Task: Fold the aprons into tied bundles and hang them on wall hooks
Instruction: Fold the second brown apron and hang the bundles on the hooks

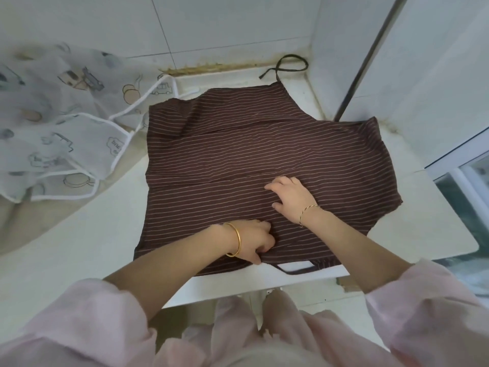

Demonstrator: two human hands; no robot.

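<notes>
- While the brown striped apron lies spread over the middle and right of the white surface, narrower end far, no fold looks finished yet.
- The left hand has its fingers curled into the cloth close to the near edge, pinching a tuck of it. The right hand rests just beyond it, fingers spread and released, flat on the stripes.
- The cloth is already rippled around both hands. Pulling the pinched edge while the right palm drags could set the fold crooked and give a lumpy bundle.
- The far tie loops loose by the wall, and the near tie lies at the surface's near edge. Either could get trapped inside a fold, leaving nothing to knot with.
- The white printed apron is heaped at the far left, its white trim just beside the brown one's far corner. A wide sweep of the cloth could snag it.
</notes>
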